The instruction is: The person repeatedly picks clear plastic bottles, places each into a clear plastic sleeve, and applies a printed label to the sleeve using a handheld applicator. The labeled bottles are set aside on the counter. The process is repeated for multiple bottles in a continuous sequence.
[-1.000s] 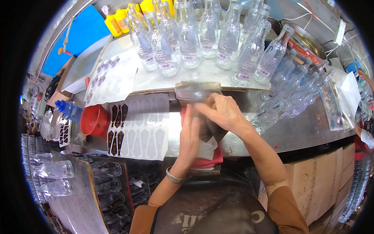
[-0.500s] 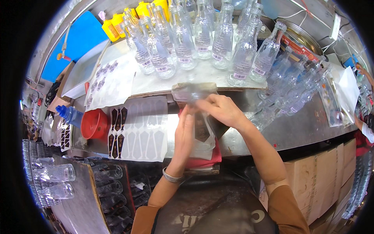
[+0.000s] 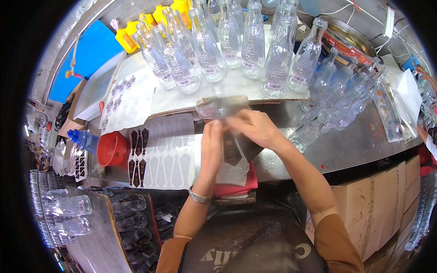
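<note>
A clear glass bottle [image 3: 233, 175] lies in front of me, its neck pointing away and partly blurred. On its shoulder sits a dark tie-shaped label [image 3: 232, 154] with fine print. My left hand [image 3: 212, 143] presses closed fingers along the left side of the neck. Bent over the neck from the right are the fingers of my right hand [image 3: 255, 127], their tips smeared by motion. Beneath the bottle are a red cloth [image 3: 251, 181] and, beyond my fingers, a folded pale cloth [image 3: 207, 108]. A backing sheet [image 3: 170, 152] with several similar dark labels and bare label outlines lies to the left.
Several clear bottles [image 3: 207, 57] stand on a raised white board [image 3: 173, 98] ahead; more [image 3: 337, 104] crowd the right. At left are a red plastic cup [image 3: 112, 150], a blue-capped bottle [image 3: 84, 140] and a printed sheet [image 3: 127, 102]. Cardboard boxes [image 3: 364, 204] are stacked below right.
The view has shifted slightly. The dark label shows more clearly below my right hand. Both hands stay at the bottle's neck, with the right fingertips still blurred.
</note>
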### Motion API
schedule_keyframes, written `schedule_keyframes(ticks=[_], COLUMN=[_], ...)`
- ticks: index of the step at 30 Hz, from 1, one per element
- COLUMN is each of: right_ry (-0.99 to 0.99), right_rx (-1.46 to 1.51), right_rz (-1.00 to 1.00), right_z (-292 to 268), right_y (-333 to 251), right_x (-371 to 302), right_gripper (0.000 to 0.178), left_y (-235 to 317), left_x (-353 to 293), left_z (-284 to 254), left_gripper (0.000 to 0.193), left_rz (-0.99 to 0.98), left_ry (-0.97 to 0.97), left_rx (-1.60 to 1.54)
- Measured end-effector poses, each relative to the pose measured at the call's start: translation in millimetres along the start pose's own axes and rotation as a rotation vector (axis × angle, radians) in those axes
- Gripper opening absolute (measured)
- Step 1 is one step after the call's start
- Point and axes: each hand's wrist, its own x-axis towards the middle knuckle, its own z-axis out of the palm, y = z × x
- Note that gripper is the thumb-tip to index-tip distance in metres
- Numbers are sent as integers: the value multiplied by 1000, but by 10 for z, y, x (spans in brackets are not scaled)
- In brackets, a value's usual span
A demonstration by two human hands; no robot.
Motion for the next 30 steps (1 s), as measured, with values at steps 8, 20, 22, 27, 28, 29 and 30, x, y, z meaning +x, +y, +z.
schedule_keyframes(ticks=[8, 20, 22, 27, 28, 29, 30], right_ry=[-17, 0, 12, 53, 68, 83, 97], right_rx=[-48, -25, -17, 63, 88, 112, 137], right_rz=[93, 107, 102, 93, 91, 90, 89], right_z=[14, 42, 39, 19, 9, 1, -1], right_y=[11, 31, 72, 221, 252, 291, 328], right_x=[-424, -626, -639, -660, -657, -655, -649], right_gripper=[56, 48, 46, 40, 39, 38, 37], left_y=[31, 62, 63, 64, 44, 31, 28], left_x=[87, 158, 156, 171, 198, 212, 206], left_z=[5, 20, 21, 28, -9, -27, -20], left_gripper=[56, 48, 46, 49, 50, 51, 53], left_rz=[-20, -11, -41, -75, -99, -125, -113], left_ry=[-13, -44, -49, -81, -95, -110, -113], left_rx=[63, 120, 115, -6, -40, -74, -57])
